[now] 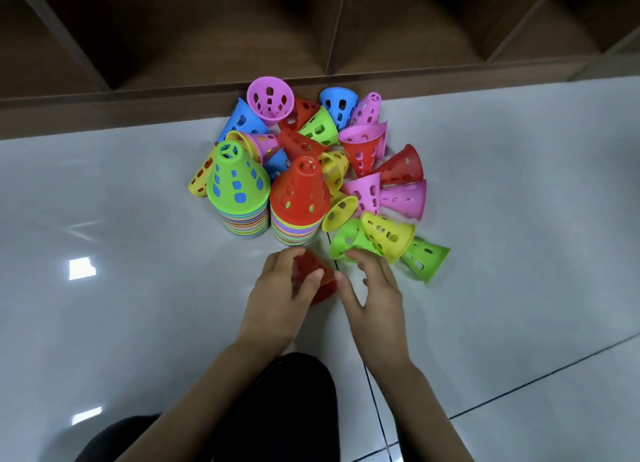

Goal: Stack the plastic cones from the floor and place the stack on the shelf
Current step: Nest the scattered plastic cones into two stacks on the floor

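Observation:
Two upright stacks of perforated plastic cones stand on the white floor: one topped by a green cone (237,181), one topped by a red cone (300,187). Behind and to the right of them lies a loose heap of several pink, blue, red, yellow and green cones (367,156). My left hand (280,288) grips a red cone (320,283) just in front of the stacks. My right hand (372,281) reaches with curled fingers onto a lying green cone (343,241), beside a yellow cone (389,236).
A brown wooden shelf unit (311,38) with open compartments runs along the back, its base board meeting the floor behind the cones. Glossy white floor tiles (519,219) spread left and right. My dark-clothed knees (277,409) are at the bottom.

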